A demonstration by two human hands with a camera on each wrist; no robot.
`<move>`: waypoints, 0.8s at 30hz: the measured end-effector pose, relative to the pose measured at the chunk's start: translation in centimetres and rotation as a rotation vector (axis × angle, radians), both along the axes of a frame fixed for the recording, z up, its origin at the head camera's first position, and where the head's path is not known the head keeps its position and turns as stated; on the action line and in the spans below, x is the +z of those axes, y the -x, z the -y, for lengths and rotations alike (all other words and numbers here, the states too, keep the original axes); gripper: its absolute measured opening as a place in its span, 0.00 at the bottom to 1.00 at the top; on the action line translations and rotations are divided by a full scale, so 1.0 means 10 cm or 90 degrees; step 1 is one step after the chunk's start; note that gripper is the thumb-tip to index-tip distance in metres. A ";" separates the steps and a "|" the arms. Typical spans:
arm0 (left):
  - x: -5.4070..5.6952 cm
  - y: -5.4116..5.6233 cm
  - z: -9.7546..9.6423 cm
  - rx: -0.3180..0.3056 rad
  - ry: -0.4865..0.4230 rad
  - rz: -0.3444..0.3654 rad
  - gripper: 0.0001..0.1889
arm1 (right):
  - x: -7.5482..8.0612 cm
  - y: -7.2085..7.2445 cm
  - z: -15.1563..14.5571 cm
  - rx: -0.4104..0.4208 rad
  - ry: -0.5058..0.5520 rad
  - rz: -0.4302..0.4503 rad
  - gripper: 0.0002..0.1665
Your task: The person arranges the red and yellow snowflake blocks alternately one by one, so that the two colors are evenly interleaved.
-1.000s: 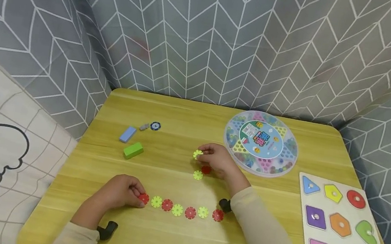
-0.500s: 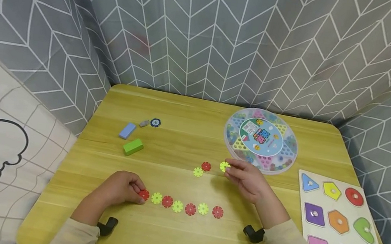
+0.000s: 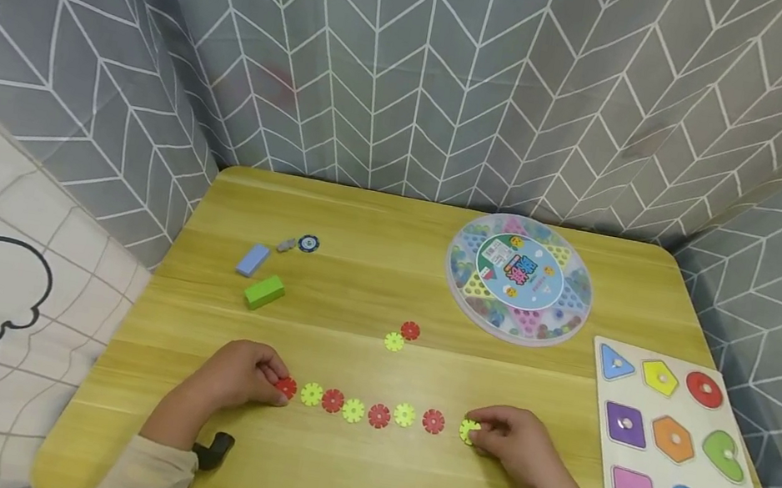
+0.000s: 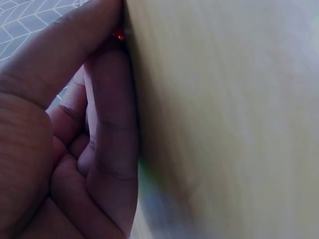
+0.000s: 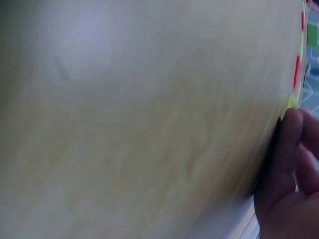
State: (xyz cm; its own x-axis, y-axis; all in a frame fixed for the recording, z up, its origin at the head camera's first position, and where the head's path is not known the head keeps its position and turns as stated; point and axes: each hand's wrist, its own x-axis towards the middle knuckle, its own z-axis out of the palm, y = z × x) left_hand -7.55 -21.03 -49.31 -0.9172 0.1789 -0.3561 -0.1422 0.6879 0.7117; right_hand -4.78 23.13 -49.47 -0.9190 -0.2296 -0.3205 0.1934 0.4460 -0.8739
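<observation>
In the head view, a row of small notched plastic snowflake discs, red and yellow-green by turns, crosses the front of the wooden table. My left hand (image 3: 242, 378) pinches the red disc (image 3: 287, 388) at the row's left end; only a sliver of red shows in the left wrist view. Just right of the row's last red disc (image 3: 433, 422), my right hand (image 3: 519, 444) holds a yellow-green disc (image 3: 467, 431) between thumb and forefinger, low at the tabletop. Farther back, another yellow-green disc (image 3: 394, 341) lies against a red disc (image 3: 410, 330).
A round marble game box (image 3: 518, 280) lies at the back right. Along the right side is a shape puzzle board (image 3: 695, 445). The back left holds a green block (image 3: 265, 293), a blue block (image 3: 253, 260), a small grey piece (image 3: 286, 245) and a dark round chip (image 3: 308, 243).
My right hand has carried the yellow-green disc from beside the back pair, right and toward me, to the row's right end. The left hand stays at the red disc.
</observation>
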 end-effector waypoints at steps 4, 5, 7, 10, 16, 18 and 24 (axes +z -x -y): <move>0.02 0.01 0.02 0.004 -0.005 0.005 0.16 | 0.03 0.00 0.11 0.009 -0.131 -0.076 0.11; 0.02 0.01 0.02 0.004 -0.007 0.006 0.16 | 0.04 0.01 0.13 0.007 -0.143 -0.079 0.11; 0.01 0.02 0.02 0.004 -0.012 0.011 0.16 | 0.07 0.05 0.14 0.001 -0.153 -0.073 0.10; 0.00 0.02 0.02 0.000 -0.016 0.012 0.16 | 0.17 0.18 0.13 -0.001 -0.162 -0.067 0.09; 0.00 0.03 0.04 -0.001 0.001 0.002 0.16 | 0.32 0.72 0.37 0.093 -0.195 -0.134 0.08; 0.00 0.03 0.04 -0.002 0.003 0.002 0.17 | 0.30 0.91 0.53 0.137 -0.205 -0.157 0.13; -0.02 0.02 0.03 0.001 -0.013 0.010 0.17 | 0.13 1.30 0.92 0.193 -0.259 -0.173 0.24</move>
State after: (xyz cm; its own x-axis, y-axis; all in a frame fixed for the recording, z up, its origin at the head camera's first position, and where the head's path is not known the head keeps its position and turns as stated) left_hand -7.79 -21.33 -49.52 -0.9117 0.1854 -0.3667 -0.1539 0.6734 0.7231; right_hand -17.76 13.91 -48.13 -0.8934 -0.4024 -0.2000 -0.2025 0.7578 -0.6203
